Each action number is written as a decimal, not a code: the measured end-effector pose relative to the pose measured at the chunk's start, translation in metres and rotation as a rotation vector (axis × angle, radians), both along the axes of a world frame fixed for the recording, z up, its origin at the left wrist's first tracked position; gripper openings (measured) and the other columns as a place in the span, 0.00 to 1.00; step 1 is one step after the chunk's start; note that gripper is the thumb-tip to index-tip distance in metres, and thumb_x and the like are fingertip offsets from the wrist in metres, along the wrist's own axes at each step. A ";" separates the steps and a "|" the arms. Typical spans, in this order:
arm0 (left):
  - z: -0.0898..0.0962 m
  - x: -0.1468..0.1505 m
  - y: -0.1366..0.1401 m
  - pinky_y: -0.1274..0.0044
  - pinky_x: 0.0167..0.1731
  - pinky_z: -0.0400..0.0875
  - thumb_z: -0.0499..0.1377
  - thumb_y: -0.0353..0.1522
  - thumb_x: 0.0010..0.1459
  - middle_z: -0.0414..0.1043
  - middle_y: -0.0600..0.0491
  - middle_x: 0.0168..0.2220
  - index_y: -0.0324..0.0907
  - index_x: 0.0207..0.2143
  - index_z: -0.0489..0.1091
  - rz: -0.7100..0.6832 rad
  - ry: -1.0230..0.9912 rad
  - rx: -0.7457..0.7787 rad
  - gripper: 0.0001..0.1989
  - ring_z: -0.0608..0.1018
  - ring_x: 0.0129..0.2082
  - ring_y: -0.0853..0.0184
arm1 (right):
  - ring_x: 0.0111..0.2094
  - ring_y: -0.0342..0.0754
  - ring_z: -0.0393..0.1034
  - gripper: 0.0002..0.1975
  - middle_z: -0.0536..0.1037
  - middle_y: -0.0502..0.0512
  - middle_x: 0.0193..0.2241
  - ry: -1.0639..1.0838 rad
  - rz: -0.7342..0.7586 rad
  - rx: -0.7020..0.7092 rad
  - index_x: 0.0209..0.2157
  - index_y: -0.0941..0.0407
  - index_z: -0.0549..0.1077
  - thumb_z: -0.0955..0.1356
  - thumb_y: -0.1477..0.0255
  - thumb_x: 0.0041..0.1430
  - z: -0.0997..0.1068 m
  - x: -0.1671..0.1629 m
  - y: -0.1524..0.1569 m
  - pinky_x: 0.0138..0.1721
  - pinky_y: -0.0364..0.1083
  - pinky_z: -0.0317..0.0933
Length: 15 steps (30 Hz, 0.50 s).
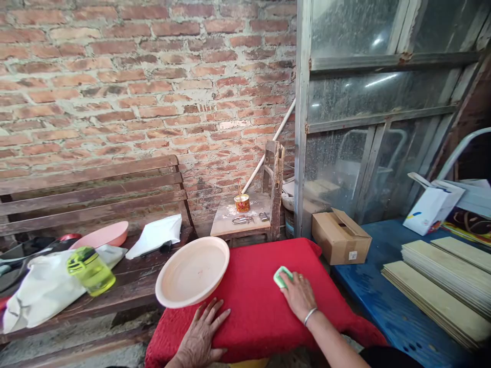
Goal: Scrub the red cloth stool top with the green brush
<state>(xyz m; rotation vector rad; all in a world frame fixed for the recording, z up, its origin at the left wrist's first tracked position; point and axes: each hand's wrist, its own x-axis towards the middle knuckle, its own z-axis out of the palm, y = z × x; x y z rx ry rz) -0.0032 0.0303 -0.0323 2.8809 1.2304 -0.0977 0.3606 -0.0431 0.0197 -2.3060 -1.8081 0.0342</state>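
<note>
A red cloth (264, 306) covers the table in front of me and hangs over its edges. My right hand (299, 297) grips a small green-and-white block (282, 276), like a scrubbing brush or a sponge, pressed against the cloth right of the middle. The fingers partly hide it. My left hand (202, 332) lies flat on the cloth at the front left, fingers spread, holding nothing. Just beyond its fingertips a pale pink plastic basin (193, 272) stands at the table's left edge. The basin shows a little loose matter or a mark inside.
On the wooden bench (126, 286) at left lie a yellow-green bottle (94, 273), a white bag (46, 286) and a pink bowl (103, 235). Behind stands a chair (226, 222) with a tin (242, 203) and padlocks. A cardboard box (339, 237) and stacked boards (441, 291) are at right.
</note>
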 end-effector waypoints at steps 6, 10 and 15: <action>0.003 0.001 -0.001 0.52 0.65 0.50 0.71 0.45 0.44 0.50 0.49 0.70 0.62 0.67 0.53 0.009 0.006 0.012 0.50 0.57 0.67 0.44 | 0.44 0.57 0.72 0.21 0.75 0.64 0.42 -0.124 -0.500 -0.044 0.59 0.48 0.68 0.60 0.63 0.67 0.008 0.117 -0.037 0.40 0.51 0.62; 0.007 0.003 -0.003 0.54 0.64 0.51 0.71 0.46 0.43 0.52 0.48 0.69 0.60 0.67 0.55 -0.008 -0.014 0.029 0.49 0.58 0.67 0.44 | 0.41 0.58 0.72 0.23 0.75 0.65 0.42 -0.102 -0.561 0.008 0.61 0.50 0.66 0.58 0.61 0.68 0.009 0.129 -0.051 0.39 0.52 0.62; 0.014 0.006 -0.006 0.53 0.64 0.49 0.70 0.46 0.44 0.52 0.47 0.70 0.59 0.67 0.55 0.001 0.006 0.006 0.49 0.57 0.67 0.44 | 0.43 0.54 0.70 0.23 0.76 0.60 0.45 -0.026 -0.019 0.146 0.60 0.47 0.67 0.58 0.60 0.68 0.001 0.044 -0.044 0.46 0.51 0.63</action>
